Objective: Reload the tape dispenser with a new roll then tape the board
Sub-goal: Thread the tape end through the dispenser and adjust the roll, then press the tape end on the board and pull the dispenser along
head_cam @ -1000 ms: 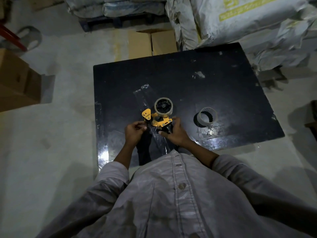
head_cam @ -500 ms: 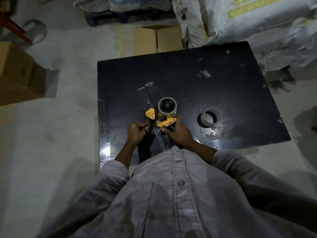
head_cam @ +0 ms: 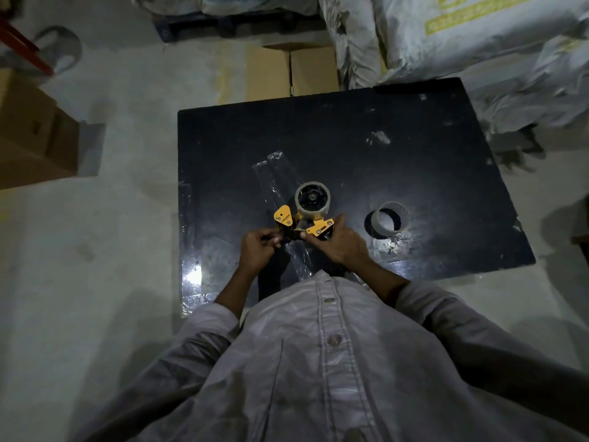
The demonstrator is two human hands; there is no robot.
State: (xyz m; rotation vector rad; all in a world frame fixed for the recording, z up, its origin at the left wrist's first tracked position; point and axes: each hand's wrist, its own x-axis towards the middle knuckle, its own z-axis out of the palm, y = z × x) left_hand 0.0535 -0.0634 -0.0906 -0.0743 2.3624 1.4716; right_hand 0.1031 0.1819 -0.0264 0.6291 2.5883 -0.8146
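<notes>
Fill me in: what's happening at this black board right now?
A person bends over a black board lying on the floor, holding a yellow tape dispenser with a tape roll mounted on it. The right hand grips the dispenser body while the left hand pinches at its front end, seemingly threading the tape. A spare roll or core lies on the board to the right. Clear tape strips already cross the board.

glossy black board, yellow metal dispenser, rough concrete floor
</notes>
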